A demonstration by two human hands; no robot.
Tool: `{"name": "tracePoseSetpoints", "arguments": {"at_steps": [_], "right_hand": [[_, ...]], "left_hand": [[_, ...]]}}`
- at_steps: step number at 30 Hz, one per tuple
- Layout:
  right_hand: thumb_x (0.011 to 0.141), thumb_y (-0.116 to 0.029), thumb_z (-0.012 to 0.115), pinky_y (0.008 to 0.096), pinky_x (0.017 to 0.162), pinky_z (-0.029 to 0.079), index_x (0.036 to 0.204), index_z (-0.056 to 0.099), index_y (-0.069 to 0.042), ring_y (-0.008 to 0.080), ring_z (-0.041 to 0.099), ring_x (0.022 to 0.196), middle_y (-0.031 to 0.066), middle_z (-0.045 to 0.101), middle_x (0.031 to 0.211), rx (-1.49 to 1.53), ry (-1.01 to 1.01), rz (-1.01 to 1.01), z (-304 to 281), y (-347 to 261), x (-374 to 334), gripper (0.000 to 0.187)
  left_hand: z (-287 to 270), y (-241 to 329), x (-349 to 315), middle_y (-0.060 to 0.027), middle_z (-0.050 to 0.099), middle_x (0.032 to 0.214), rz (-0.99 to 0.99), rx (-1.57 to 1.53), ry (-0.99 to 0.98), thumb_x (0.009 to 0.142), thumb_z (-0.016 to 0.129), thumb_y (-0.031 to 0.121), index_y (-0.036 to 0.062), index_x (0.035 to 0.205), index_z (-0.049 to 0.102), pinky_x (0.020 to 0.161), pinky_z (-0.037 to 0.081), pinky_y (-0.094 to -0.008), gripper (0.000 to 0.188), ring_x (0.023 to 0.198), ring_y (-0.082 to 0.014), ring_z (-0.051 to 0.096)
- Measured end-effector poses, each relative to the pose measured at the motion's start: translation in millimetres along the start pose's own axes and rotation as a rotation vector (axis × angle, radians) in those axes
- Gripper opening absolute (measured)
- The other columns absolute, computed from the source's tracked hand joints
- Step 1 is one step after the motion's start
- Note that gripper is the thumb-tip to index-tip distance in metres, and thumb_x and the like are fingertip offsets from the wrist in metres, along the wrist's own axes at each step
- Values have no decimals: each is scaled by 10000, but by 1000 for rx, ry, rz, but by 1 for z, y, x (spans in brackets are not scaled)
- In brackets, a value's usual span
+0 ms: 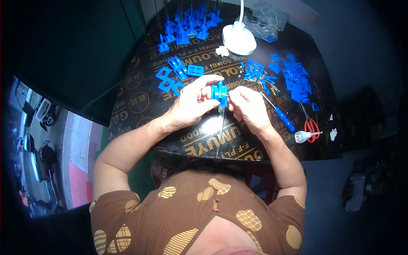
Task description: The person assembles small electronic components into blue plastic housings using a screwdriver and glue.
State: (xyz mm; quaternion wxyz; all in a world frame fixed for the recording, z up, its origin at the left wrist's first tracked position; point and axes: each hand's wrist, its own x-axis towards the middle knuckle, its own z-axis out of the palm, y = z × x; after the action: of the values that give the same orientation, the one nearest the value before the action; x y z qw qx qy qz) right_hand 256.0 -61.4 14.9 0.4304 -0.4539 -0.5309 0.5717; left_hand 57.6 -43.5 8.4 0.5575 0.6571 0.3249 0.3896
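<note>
Over the middle of the table, my left hand (193, 101) grips a blue plastic part (219, 94) between thumb and fingers. The part has flat plates and an upright piece on top. My right hand (250, 108) is closed in a pinch at the part's right side. A thin bit shows at those fingertips, too small to make out. Beside the right hand lies a tool with a blue handle (284, 119) and a thin metal shaft. Several flat blue plates (165, 73) with cut-outs lie just beyond the left hand.
At the back left stand several blue pieces (182, 36) with dark coils. A white round-based stand (239, 39) and a clear plastic bag (265, 21) sit at the back. Rightward are small blue pegs (254, 70), a blue pile (298, 83), red-handled scissors (314, 126) and a white squeeze bottle (302, 136).
</note>
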Motion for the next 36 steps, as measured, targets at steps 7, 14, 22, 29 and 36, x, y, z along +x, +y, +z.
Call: {"name": "tracePoseSetpoints", "arguments": {"at_steps": [7, 14, 22, 29, 36], "right_hand": [[931, -204, 584, 174, 430, 346, 832, 600, -41, 25, 451, 483, -10, 573, 653, 5, 45, 1, 1, 2, 1, 191], [929, -203, 582, 216, 494, 397, 809, 608, -18, 53, 500, 519, 5, 598, 632, -199, 77, -97, 0, 7, 3, 222], [929, -229, 552, 257, 530, 417, 733, 624, -11, 86, 538, 542, 38, 600, 585, -420, 108, -186, 0, 10, 4, 301], [934, -199, 542, 280, 544, 451, 785, 622, -3, 130, 579, 559, 76, 613, 611, -441, 101, -244, 2, 14, 2, 259], [918, -68, 536, 329, 604, 494, 893, 589, -2, 235, 623, 622, 129, 626, 705, -548, 42, -411, 2, 8, 1, 89]], "left_hand": [[-1, -1, 0, -37, 630, 1000, 10, -15, 9, 865, 618, -12, 33, 1330, 432, 676, 477, -190, 503, 841, -52, 587], [2, -4, 0, 14, 590, 834, 4, -46, 34, 853, 619, -4, 33, 1317, 457, 665, 449, -194, 493, 728, -29, 524], [1, -6, 0, -1, 593, 940, 41, -10, -3, 856, 620, -38, 44, 1334, 445, 707, 452, -184, 516, 806, -35, 546], [2, -5, 0, 5, 586, 908, 56, 28, 2, 862, 622, -23, 39, 1327, 453, 695, 445, -181, 499, 789, -34, 540], [-1, -2, 1, -10, 610, 937, 5, 3, 14, 869, 618, -1, 36, 1350, 434, 658, 450, -180, 517, 780, -37, 550]]}}
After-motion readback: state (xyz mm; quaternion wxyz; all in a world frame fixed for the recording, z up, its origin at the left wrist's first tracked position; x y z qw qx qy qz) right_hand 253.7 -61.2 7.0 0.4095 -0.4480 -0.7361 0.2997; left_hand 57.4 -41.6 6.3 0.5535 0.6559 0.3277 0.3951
